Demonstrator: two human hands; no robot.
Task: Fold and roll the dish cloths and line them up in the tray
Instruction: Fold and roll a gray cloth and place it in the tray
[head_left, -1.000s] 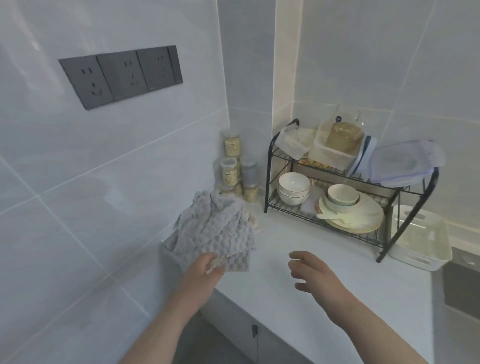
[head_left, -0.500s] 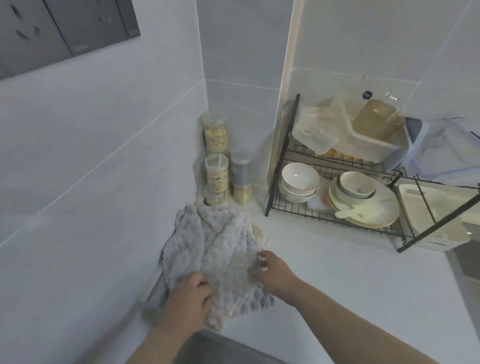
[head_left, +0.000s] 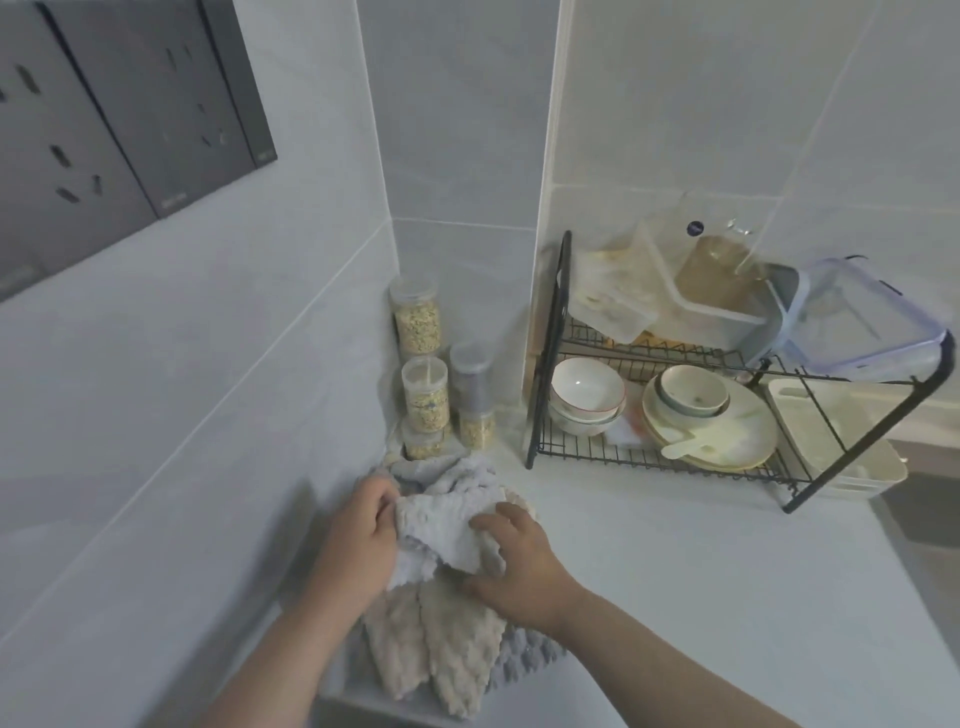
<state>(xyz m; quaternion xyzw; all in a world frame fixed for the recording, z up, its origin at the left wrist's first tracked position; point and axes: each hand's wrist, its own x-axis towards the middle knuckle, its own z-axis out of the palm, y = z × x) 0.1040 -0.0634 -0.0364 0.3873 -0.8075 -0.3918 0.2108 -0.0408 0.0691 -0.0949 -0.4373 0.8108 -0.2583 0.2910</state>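
A heap of nubbly dish cloths lies on the white counter by the left wall. A pale grey cloth (head_left: 441, 525) is bunched on top. Beige cloths (head_left: 436, 649) hang over the counter's front edge, and a darker grey one (head_left: 524, 657) lies beneath them. My left hand (head_left: 358, 540) grips the left side of the pale grey cloth. My right hand (head_left: 514, 566) grips its right side, fingers curled into the fabric. A cream tray (head_left: 878, 467) stands behind the rack's right end, with nothing visible in it.
A black wire dish rack (head_left: 550, 364) holds bowls (head_left: 587, 400), plates (head_left: 717, 431) and plastic containers (head_left: 862, 322) at the back right. Several clear jars (head_left: 426, 395) stand in the corner behind the cloths. Bare counter (head_left: 727, 597) stretches to the right.
My right hand has moved left from open air onto the cloth heap. Both hands have closed on the pale grey cloth and bunched it up; the heap now rests on the counter.
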